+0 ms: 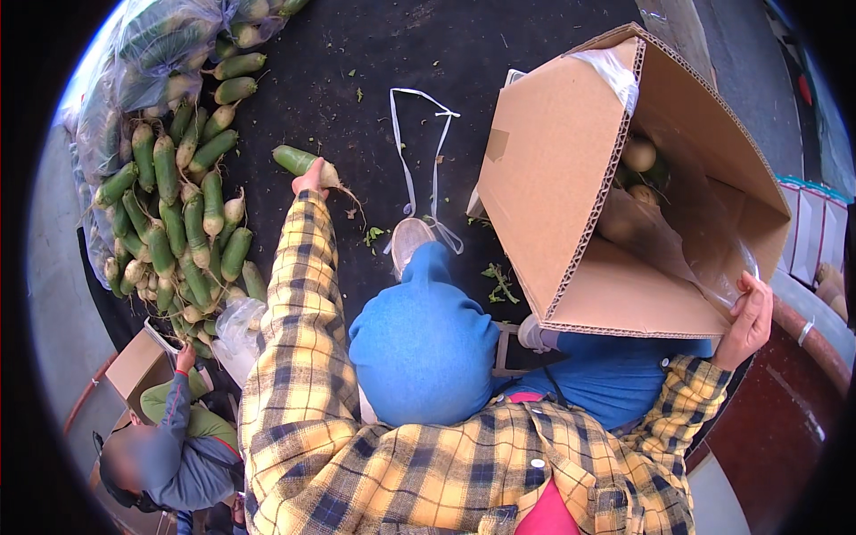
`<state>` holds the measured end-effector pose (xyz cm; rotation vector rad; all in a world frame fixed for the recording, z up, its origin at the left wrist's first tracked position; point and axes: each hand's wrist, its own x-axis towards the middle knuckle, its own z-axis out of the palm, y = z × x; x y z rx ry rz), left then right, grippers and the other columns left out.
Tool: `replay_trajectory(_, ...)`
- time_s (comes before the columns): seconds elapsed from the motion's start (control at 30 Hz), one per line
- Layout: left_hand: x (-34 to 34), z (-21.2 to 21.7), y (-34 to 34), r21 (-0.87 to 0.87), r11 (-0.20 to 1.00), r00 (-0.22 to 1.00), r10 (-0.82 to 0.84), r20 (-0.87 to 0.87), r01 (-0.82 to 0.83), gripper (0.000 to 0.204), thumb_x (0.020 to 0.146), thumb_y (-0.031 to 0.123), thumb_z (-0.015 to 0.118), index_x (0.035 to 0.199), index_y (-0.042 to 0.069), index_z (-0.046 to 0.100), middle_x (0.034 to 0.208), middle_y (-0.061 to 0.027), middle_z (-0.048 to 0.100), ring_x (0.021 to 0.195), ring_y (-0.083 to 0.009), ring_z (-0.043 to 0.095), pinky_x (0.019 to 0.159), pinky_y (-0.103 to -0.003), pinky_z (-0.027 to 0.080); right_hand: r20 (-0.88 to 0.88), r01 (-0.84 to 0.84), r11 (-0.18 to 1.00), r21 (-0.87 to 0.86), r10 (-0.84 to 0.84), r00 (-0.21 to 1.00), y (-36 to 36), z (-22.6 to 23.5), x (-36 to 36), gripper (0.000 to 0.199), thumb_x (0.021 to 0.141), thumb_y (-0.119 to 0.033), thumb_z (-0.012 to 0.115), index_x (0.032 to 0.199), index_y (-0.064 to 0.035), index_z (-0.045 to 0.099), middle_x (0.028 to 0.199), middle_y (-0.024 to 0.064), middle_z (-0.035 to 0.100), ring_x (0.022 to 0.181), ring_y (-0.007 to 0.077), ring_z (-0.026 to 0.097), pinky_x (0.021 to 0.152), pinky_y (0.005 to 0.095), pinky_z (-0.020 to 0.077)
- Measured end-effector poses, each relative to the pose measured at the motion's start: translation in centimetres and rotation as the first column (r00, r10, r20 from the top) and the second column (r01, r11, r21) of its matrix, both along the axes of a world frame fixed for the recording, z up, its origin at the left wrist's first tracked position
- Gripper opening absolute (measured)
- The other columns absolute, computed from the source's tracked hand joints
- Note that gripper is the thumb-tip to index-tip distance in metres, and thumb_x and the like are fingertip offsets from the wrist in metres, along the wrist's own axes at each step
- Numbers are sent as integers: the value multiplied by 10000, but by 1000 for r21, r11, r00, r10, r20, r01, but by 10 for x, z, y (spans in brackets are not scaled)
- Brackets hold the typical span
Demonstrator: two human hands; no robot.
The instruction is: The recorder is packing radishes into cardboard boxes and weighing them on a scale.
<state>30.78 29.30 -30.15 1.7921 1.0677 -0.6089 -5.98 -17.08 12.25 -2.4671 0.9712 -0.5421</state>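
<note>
The left hand (310, 176) is wrapped round the pale end of a green radish (293, 160). It should feel firm, smooth and fairly heavy, best held by the thick body; its thin root (349, 191) may snap. The right hand (752, 314) pinches the near rim of the cardboard box (553, 169), whose wall stands between the hands. Left of the left hand lies a radish heap (166, 169); a white strap (399, 143) lies to its right.

Black ground sheet (357, 45) is being flanked by grey flooring (749, 62); lower right, dark-red surface (767, 437) is being edged by reddish-brown pipe (818, 349).
</note>
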Motion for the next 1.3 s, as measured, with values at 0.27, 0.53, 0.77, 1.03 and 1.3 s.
replay_trajectory(0.27, -58, 86, 15, -889, 437, 984, 165, -71, -137, 277, 834, 331, 576, 956, 82, 589, 788, -57, 610, 678, -216, 569, 609, -329, 463, -21, -45, 995, -93, 43, 999, -6, 3, -5, 358, 821, -29, 574, 1179, -16, 565, 1040, 26, 578, 639, 33, 388, 588, 174, 336)
replay_trajectory(0.53, -131, 285, -21, -518, 718, 801, -92, 591, 464, 430, 854, 290, 536, 1183, 19, 483, 1062, -139, 587, 964, -268, 596, 773, -375, 513, 245, -19, 1000, -25, 25, 969, -28, -29, -47, 294, 870, -206, 609, 1093, -16, 616, 931, 50, 601, 605, 55, 438, 541, 198, 350)
replay_trajectory(0.77, -170, 499, -182, 180, 223, 61, -771, 634, 958, 724, 701, 208, 593, 1330, -56, 352, 1229, -172, 494, 1129, -247, 503, 946, -327, 394, 415, -32, 996, 83, -5, 910, -33, -44, -66, 325, 903, -271, 562, 1059, 8, 623, 879, 51, 596, 570, 77, 423, 551, 224, 375)
replay_trajectory(1.03, -184, 403, -372, 710, -467, -778, -600, 185, 528, 570, 652, 329, 636, 1085, -26, 529, 1018, -218, 527, 976, -373, 545, 862, -411, 454, 478, -77, 990, 115, 13, 878, -20, -52, -49, 347, 908, -305, 549, 1047, 3, 625, 885, 85, 596, 566, 126, 480, 570, 250, 419)
replay_trajectory(1.3, -178, 453, -324, 900, -22, -760, -544, 354, 435, 520, 775, 159, 676, 1246, 38, 494, 1247, -176, 502, 1167, -328, 476, 983, -381, 380, 419, -99, 975, 200, 6, 908, -17, -49, -43, 316, 880, -291, 582, 998, -2, 631, 870, 70, 602, 529, 140, 499, 588, 273, 448)
